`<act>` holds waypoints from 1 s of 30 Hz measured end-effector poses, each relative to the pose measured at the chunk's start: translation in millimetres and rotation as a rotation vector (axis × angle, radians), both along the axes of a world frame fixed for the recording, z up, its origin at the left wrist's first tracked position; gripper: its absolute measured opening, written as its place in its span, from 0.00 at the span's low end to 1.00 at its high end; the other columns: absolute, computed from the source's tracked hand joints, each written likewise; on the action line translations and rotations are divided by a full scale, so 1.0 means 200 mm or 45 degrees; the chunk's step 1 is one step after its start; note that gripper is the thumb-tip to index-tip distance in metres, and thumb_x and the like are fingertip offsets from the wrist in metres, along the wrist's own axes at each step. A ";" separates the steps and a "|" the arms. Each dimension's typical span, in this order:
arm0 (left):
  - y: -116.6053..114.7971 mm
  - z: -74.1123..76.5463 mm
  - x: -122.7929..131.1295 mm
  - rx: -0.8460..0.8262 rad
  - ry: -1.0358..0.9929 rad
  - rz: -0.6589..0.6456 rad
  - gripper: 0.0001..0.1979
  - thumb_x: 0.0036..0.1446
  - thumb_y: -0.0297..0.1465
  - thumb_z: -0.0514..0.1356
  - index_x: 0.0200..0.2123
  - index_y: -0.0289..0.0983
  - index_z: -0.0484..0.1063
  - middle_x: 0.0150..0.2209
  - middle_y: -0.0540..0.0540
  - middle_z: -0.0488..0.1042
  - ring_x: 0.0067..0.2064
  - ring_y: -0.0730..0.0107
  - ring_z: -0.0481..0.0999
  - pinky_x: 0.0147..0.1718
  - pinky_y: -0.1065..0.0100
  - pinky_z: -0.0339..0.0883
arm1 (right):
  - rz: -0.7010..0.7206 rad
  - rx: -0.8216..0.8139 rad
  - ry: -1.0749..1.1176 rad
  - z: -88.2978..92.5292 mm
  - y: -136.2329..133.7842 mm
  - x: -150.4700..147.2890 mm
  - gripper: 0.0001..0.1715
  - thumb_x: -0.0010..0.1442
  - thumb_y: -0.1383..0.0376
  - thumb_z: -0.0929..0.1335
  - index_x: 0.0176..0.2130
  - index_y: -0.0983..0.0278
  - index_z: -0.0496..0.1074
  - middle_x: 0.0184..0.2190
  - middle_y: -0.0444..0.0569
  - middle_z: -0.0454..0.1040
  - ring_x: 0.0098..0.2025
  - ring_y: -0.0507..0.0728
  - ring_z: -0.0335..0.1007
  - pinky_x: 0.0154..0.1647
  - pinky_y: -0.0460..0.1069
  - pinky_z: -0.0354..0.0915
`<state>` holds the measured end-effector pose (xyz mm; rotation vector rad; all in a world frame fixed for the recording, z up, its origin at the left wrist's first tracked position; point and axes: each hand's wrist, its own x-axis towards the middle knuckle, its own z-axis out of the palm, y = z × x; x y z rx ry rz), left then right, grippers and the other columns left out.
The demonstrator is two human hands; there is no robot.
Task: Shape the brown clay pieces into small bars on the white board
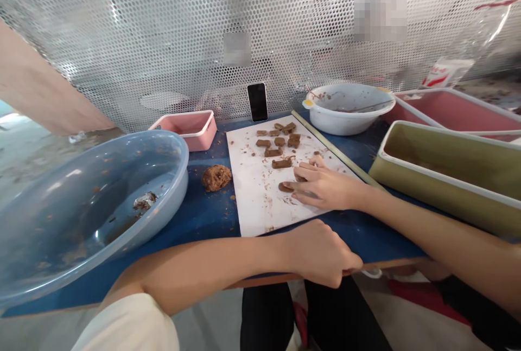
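Note:
My right hand (321,184) reaches over a white board (254,207), its fingertips pressed around a small brown clay piece (285,187) that partly shows at their left. More clay sits beneath or behind the fingers, mostly hidden. Near the table's front edge is my left hand (321,253), closed in a fist; anything inside it is hidden. A grooved clay piece (281,163) lies just beyond the right fingertips, and several shaped clay pieces (273,152) are spread over the board's far part. Left of the board rests a rough brown clay lump (216,178).
A large blue basin (171,193) fills the left side, with a pink box (203,136) behind it. A phone (258,102) leans against the perforated screen. To the right are a yellowish stick (337,153), a white basin (345,123), a green planter (439,188) and a pink tray (468,107).

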<state>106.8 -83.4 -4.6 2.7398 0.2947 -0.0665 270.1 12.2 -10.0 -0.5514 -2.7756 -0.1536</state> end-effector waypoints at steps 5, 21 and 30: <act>0.00 -0.01 0.00 -0.004 -0.024 0.009 0.04 0.60 0.25 0.65 0.33 0.39 0.76 0.34 0.49 0.84 0.32 0.65 0.77 0.25 0.63 0.55 | 0.039 0.020 0.004 -0.02 0.00 -0.01 0.27 0.83 0.56 0.60 0.66 0.64 0.78 0.41 0.52 0.70 0.40 0.58 0.61 0.48 0.57 0.51; 0.00 0.01 0.00 -0.015 0.016 0.017 0.04 0.61 0.25 0.64 0.34 0.39 0.76 0.34 0.49 0.84 0.33 0.64 0.77 0.26 0.63 0.56 | 0.017 0.023 0.085 -0.03 -0.01 -0.03 0.25 0.83 0.58 0.59 0.63 0.64 0.79 0.40 0.50 0.68 0.41 0.58 0.62 0.49 0.58 0.52; 0.00 -0.01 0.00 -0.004 -0.031 0.014 0.04 0.60 0.25 0.65 0.34 0.39 0.76 0.34 0.49 0.84 0.33 0.64 0.77 0.26 0.63 0.56 | 0.089 0.027 0.044 -0.03 -0.01 -0.03 0.26 0.83 0.57 0.60 0.68 0.65 0.75 0.42 0.53 0.70 0.43 0.60 0.64 0.49 0.57 0.53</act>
